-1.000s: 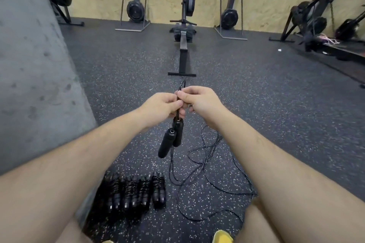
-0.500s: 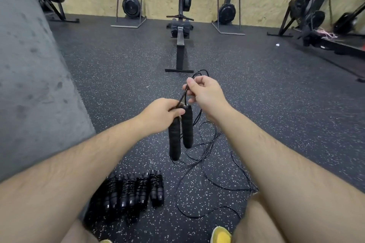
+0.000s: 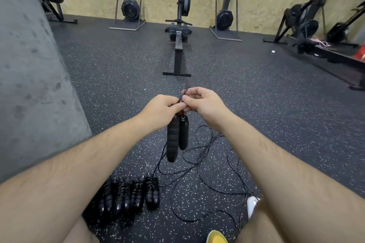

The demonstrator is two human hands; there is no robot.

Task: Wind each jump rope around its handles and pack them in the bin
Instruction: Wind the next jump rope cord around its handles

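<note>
Here the paired handles (image 3: pixel 176 136) are gripped at their tops by the left hand (image 3: pixel 163 109), above the floor (image 3: pixel 256 89); the cord (image 3: pixel 184 92) is pinched by the right hand (image 3: pixel 205 102). Winding may be snagged by the loose cord tangled below, and one handle could be let slip.

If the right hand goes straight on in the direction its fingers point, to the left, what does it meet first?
The right hand pinches the rope and points at the left hand, which holds the handles. Their fingertips look almost touching, so it would likely meet the left hand first; depth is unclear.
</note>
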